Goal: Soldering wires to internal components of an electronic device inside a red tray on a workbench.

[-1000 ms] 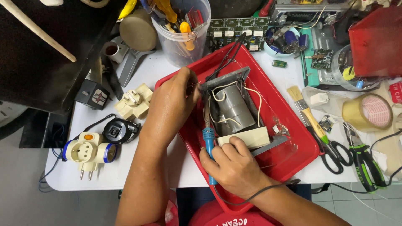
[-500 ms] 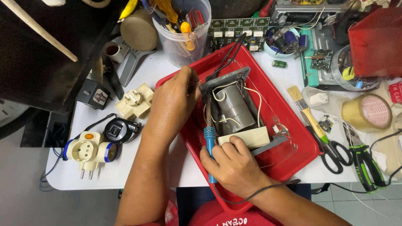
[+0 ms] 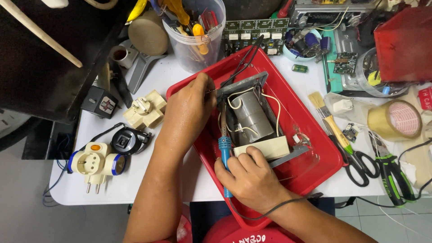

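Between left hand (image 3: 189, 112) and right hand (image 3: 249, 177), perhaps a transformer (image 3: 252, 118).

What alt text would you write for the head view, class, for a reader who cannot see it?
The right hand holds a blue soldering iron to a grey transformer in a red tray, and the left hand rests at the transformer's top. Scissors, tape and plug adapters lie around.

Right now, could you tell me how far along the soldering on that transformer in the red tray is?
Midway: the transformer lies in the red tray. The right hand holds the blue soldering iron to it; the left hand steadies it. Loose white wires remain.
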